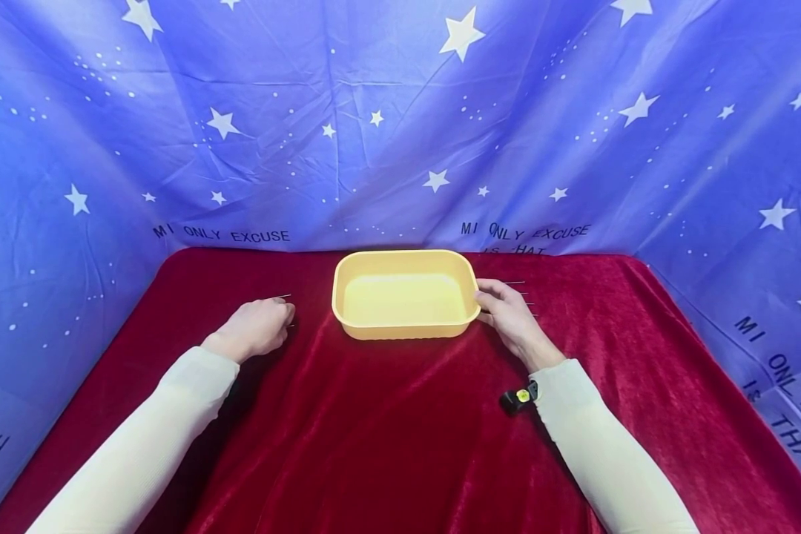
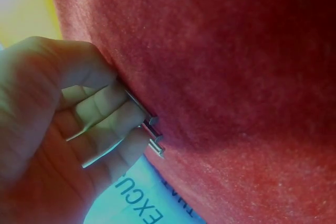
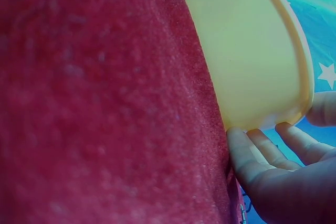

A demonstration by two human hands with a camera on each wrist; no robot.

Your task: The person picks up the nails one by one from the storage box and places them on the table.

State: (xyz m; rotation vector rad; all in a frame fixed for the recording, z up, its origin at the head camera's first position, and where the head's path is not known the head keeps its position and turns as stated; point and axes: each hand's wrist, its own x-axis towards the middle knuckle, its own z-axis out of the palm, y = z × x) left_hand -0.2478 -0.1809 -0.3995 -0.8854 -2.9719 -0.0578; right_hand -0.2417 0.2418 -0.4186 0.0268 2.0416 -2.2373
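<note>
A yellow rectangular plastic tub [image 1: 403,331] stands upright on the red cloth near the back. My right hand [image 1: 507,311] grips its right end. In the right wrist view, several fingertips [image 3: 239,137] touch the tub's outer wall [image 3: 252,56], and one digit lies at the rim. To the left of the tub, apart from it, is my left hand [image 1: 260,326]. In the left wrist view, its thumb and index fingertip meet at the end of a thin metal nail [image 2: 142,106]. Flat heads of more nails [image 2: 157,150] show beside it. The hand partly hides these nails.
Several thin nails [image 1: 517,282] lie in a row just right of my right hand. Red velvety cloth [image 1: 387,430] covers the table. Behind and at both sides hangs a blue curtain [image 1: 374,178] with stars and lettering. A black wrist camera [image 1: 517,399] sits under my right sleeve.
</note>
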